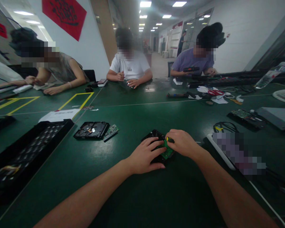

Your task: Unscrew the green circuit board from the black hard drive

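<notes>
On the green table in front of me lies a black hard drive (154, 134) with its green circuit board (168, 152) facing up. My left hand (146, 155) rests flat across the drive, fingers spread over the board and its edge. Wrapped round the handle of a screwdriver (170, 139), black with a yellow end, is my right hand (182, 142), over the board's right side. The tool's tip is hidden. Left of my hands sits another black hard drive (91, 130), with a loose circuit board (111, 132) beside it.
A long black tray (30, 152) stands at the left. At the right are a white device with a blurred screen (222, 152), coiled black cable (225, 127), another drive (245, 118) and a grey box (276, 117). Red scissors (215, 92) lie farther back. Several people sit across the table.
</notes>
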Motion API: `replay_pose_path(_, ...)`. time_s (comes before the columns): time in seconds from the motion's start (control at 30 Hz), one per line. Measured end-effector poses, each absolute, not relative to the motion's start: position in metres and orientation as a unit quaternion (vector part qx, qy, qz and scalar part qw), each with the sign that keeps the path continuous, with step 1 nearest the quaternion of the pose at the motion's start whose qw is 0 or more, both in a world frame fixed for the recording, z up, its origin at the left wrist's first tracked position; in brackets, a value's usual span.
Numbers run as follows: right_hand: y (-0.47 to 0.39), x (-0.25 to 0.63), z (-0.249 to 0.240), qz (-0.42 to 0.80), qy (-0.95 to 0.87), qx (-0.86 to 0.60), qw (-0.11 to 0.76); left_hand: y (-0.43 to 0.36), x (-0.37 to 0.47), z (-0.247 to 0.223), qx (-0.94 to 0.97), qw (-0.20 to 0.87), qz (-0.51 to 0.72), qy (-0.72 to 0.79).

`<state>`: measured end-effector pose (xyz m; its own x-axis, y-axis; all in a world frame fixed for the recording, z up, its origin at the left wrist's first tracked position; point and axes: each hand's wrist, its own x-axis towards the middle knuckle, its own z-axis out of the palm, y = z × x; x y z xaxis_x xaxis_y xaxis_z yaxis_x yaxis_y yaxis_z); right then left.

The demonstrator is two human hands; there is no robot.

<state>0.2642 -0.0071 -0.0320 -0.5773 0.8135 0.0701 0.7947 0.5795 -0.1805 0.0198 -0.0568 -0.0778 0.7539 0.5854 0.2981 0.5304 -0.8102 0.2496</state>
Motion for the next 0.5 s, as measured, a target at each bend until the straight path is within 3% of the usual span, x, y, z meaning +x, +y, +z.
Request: replay_pose_path(0.5, -0.0054, 0.2678, -0.0317, 0.079, -0.888, -0.447, 0.074, -0.0574, 0.0192, -0.0765, 0.933, 0.076, 0.183, 0.3)
